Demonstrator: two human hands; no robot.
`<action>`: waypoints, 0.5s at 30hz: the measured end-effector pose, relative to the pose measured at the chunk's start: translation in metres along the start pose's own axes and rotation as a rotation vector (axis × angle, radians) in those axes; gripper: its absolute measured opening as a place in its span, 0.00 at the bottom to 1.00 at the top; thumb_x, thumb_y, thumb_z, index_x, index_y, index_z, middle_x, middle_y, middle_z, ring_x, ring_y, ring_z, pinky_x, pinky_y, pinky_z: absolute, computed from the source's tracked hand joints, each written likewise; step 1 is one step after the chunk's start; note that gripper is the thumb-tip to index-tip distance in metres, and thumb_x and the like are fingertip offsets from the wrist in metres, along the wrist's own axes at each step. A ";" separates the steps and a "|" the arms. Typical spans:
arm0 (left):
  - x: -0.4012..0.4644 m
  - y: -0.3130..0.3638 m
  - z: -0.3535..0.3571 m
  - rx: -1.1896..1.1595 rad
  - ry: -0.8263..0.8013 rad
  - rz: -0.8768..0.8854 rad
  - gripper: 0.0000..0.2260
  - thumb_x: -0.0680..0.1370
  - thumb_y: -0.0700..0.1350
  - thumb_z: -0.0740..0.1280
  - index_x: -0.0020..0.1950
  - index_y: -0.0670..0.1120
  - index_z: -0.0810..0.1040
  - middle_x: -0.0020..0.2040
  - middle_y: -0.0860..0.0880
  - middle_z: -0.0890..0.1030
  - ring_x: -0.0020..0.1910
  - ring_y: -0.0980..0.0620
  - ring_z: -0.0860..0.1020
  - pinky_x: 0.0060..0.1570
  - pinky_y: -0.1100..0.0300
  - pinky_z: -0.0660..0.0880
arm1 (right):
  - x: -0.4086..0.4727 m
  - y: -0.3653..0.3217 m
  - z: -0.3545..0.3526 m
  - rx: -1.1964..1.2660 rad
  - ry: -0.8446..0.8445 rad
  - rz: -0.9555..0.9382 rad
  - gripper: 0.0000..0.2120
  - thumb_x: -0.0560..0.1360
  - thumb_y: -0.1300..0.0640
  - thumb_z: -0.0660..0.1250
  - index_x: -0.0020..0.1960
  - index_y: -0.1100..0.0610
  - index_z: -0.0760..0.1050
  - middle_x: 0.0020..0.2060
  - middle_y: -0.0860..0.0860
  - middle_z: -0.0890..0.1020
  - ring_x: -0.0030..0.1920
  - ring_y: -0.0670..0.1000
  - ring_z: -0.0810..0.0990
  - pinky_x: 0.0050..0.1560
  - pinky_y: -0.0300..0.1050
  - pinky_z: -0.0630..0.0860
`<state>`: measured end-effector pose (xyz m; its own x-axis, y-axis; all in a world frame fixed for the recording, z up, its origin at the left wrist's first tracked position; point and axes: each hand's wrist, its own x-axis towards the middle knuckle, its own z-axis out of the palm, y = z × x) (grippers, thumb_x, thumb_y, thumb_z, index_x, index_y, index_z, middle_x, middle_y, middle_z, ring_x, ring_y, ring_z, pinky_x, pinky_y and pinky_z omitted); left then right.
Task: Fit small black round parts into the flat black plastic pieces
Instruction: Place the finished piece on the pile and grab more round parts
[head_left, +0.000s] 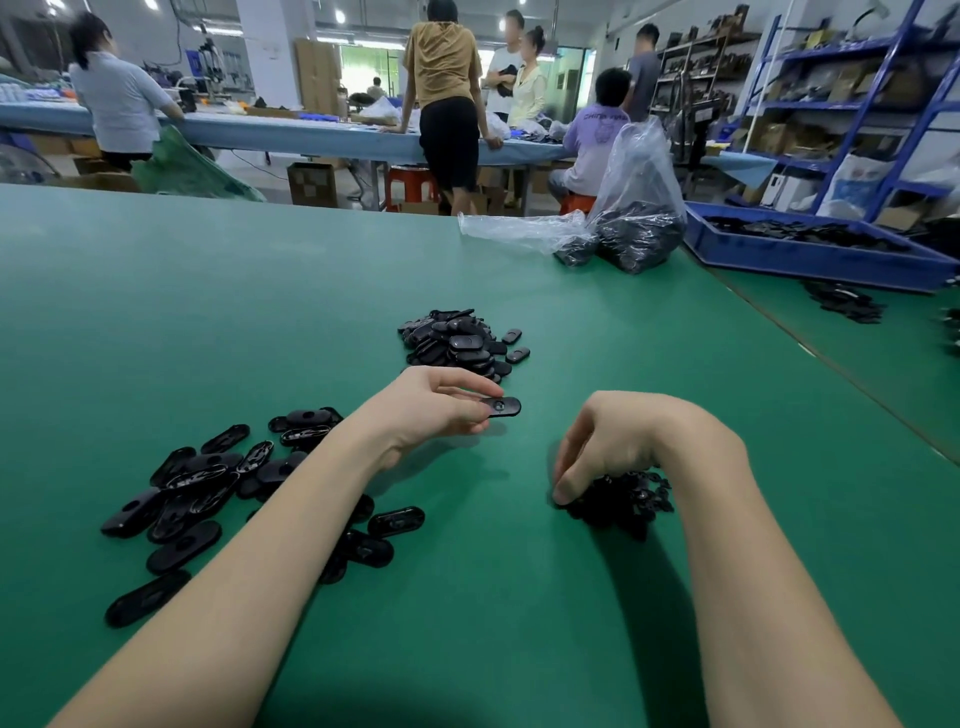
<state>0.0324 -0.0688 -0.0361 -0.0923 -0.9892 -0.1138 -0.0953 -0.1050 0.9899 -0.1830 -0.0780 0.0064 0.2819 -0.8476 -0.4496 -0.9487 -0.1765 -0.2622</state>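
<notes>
Pinching a flat piece (501, 407), left hand (436, 402); right hand (605, 447) atop round parts (631, 499).

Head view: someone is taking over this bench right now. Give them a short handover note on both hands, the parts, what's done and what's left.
Left hand: pinches one flat black piece above the green table; a round part seems seated in its middle.
Right hand: fingers down in the pile of small round parts; whether it has picked one up is hidden.
Loose flat pieces lie near left; a tighter heap lies further ahead, likely finished.
Left to do: the near-left pieces, one part each.
</notes>
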 end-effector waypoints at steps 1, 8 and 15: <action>0.000 0.000 0.000 0.001 0.000 0.000 0.10 0.76 0.30 0.70 0.52 0.40 0.84 0.44 0.43 0.84 0.36 0.52 0.80 0.45 0.63 0.82 | 0.002 -0.001 0.002 0.006 -0.009 0.006 0.09 0.59 0.43 0.82 0.37 0.39 0.86 0.35 0.40 0.86 0.44 0.46 0.86 0.48 0.43 0.83; 0.000 -0.001 0.002 0.018 0.014 -0.010 0.15 0.76 0.27 0.67 0.52 0.44 0.85 0.43 0.44 0.83 0.39 0.50 0.83 0.47 0.61 0.82 | 0.009 0.002 0.003 0.157 0.095 -0.127 0.06 0.64 0.48 0.80 0.41 0.44 0.86 0.39 0.44 0.87 0.43 0.47 0.85 0.53 0.44 0.80; 0.000 0.001 0.012 -0.026 0.024 -0.047 0.04 0.77 0.37 0.73 0.46 0.45 0.80 0.45 0.42 0.86 0.41 0.49 0.83 0.49 0.58 0.82 | 0.013 -0.003 0.009 0.721 0.334 -0.287 0.01 0.74 0.55 0.76 0.44 0.50 0.87 0.35 0.48 0.83 0.30 0.45 0.69 0.28 0.32 0.66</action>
<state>0.0200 -0.0678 -0.0357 -0.0640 -0.9852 -0.1588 -0.0735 -0.1540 0.9853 -0.1749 -0.0841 -0.0058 0.3330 -0.9422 -0.0358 -0.4917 -0.1411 -0.8593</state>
